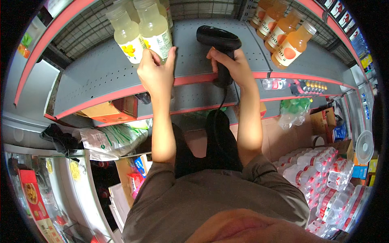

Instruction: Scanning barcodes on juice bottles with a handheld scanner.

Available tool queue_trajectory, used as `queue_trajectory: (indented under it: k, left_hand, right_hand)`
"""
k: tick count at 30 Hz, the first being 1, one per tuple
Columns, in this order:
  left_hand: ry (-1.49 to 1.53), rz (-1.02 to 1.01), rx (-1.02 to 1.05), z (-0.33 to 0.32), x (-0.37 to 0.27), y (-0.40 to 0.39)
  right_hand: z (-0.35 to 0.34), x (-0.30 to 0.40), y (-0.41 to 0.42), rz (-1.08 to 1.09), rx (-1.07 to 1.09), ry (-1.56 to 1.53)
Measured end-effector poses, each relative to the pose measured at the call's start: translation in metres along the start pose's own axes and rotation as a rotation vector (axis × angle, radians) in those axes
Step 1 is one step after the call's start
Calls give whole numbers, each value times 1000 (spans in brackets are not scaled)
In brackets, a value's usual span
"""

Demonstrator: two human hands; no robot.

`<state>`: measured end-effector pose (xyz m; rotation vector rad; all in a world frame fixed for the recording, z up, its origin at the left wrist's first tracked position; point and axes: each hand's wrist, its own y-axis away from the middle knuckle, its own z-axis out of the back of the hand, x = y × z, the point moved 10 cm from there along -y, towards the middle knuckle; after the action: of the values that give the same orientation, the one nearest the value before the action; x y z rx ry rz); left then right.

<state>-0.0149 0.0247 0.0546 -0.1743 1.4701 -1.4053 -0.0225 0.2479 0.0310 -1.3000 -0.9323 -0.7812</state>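
My left hand (156, 73) is at the front of the upper shelf (188, 54), its fingers curled and its thumb raised. It overlaps the lower part of a pale yellow drink bottle (155, 33) whose printed back label faces me. Whether the fingers grip that bottle is hidden by the hand. Just to its left stands another pale yellow bottle (126, 36) with yellow fruit on its label. My right hand (234, 65) is wrapped around the handle of a black handheld barcode scanner (218, 38). The scanner is above the shelf, and its cable (223, 100) hangs down from the handle.
Several orange drink bottles (287, 48) stand in a row at the right. A red edge strip (194, 79) runs along the shelf front. Lower down are a cardboard box (112, 107) and plastic bags (112, 139). Shrink-wrapped water bottles (316, 170) are stacked on the right.
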Motion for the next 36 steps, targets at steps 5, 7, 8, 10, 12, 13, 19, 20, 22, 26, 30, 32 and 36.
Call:
queue_trajectory:
  k: [5, 7, 8, 10, 12, 13, 19, 20, 22, 26, 30, 32, 36]
  left_hand:
    - [17, -12, -6, 1, 0, 0]
    - [17, -23, -12, 0, 0, 0]
    - [20, -35, -16, 1, -1, 0]
    - [21, -32, -14, 1, -1, 1]
    - [23, -29, -11, 0, -1, 1]
    - [20, -29, -11, 0, -1, 1]
    - [29, -36, -11, 1, -1, 1]
    - [42, -36, -13, 1, -1, 1]
    - [35, -17, 7, -1, 2, 2]
    - [36, -14, 28, -2, -1, 2]
    - [42, -7, 35, -4, 1, 3]
    - [40, -13, 35, -4, 2, 3]
    - [37, -15, 32, -2, -1, 3]
  right_hand:
    - [-2, 0, 0, 10, -4, -18]
    - [-1, -1, 0, 11, 4, -8]
    - [-1, 0, 0, 13, 9, 3]
    - [-1, 0, 0, 16, 4, 4]
    - [-1, 1, 0, 21, -2, 5]
    - [-1, 0, 0, 17, -2, 13]
    - [0, -2, 0, 18, 7, 27]
    - [0, -2, 1, 21, -5, 16]
    - [-1, -1, 1, 20, -5, 7]
    - [-2, 0, 3, 59, 37, 9]
    - [-5, 3, 3, 64, 60, -2]
    - [-4, 0, 3, 39, 54, 14]
    - [-3, 0, 4, 51, 45, 14]
